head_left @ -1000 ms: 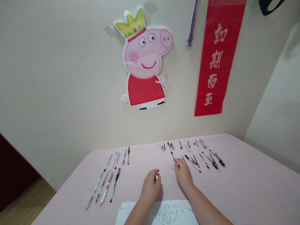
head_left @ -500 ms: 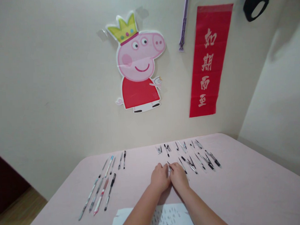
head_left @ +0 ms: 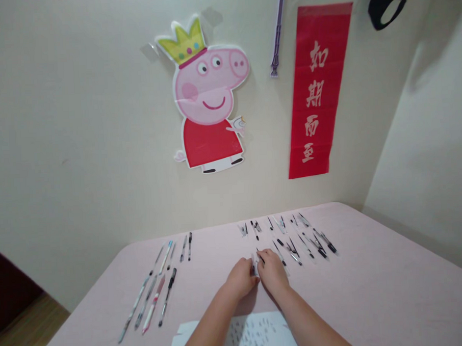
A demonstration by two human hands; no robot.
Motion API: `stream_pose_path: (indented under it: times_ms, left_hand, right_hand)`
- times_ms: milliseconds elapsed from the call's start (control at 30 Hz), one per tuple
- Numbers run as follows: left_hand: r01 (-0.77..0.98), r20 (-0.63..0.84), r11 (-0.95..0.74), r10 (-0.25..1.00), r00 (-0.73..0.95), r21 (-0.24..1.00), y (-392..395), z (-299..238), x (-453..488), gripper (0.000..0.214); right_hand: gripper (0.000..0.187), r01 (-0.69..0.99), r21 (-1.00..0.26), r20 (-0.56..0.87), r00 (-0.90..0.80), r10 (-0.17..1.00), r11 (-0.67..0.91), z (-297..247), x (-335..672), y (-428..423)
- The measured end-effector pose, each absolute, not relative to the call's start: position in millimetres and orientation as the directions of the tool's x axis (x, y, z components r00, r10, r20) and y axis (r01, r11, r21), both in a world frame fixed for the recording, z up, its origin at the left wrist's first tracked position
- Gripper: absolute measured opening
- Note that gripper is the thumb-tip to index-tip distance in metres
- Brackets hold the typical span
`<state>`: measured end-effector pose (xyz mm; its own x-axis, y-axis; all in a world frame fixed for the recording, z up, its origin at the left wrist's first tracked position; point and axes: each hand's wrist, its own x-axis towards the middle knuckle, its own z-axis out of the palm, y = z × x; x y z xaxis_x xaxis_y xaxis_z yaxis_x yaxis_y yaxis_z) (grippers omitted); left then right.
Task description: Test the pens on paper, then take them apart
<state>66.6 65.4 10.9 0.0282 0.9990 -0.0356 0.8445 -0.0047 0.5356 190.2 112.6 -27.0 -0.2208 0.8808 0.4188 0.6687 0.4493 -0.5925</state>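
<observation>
My left hand (head_left: 240, 278) is closed round a pale, see-through pen barrel (head_left: 253, 261) that stands up between its fingers. Close beside it, my right hand (head_left: 272, 269) pinches a thin dark pen refill (head_left: 259, 255), its tip pointing up and away. Both hands are just above the pink tabletop, a small gap between them. Past the right hand lie several taken-apart pens (head_left: 294, 248), with barrels, refills and black caps in small groups. Fingers hide the lower ends of both held parts.
Several whole pens (head_left: 167, 297) lie in two rows on the left of the pink table (head_left: 206, 296). A sheet of white paper with writing (head_left: 257, 335) is under my forearms. Behind the table, the wall carries a pig cutout (head_left: 212, 107) and a red banner (head_left: 319, 92).
My hands have drawn slightly apart, the left one shifting left, so the pen barrel and dark refill show more clearly. The view has turned a little to the right.
</observation>
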Motion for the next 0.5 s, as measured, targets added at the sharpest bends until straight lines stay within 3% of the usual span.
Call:
stream_pose_path:
  times_ms: [100, 500]
  left_hand:
    - [0.844, -0.007, -0.027, 0.999, 0.036, 0.535, 71, 10, 71, 0.017]
    - [0.815, 0.009, -0.028, 1.000, 0.028, 0.579, 85, 14, 83, 0.022]
  right_hand:
    - [0.034, 0.659, -0.593, 0.439, -0.218, 0.872, 0.463, -29, 190, 113]
    - [0.036, 0.673, -0.583, 0.440, -0.210, 0.873, 0.455, -34, 189, 122]
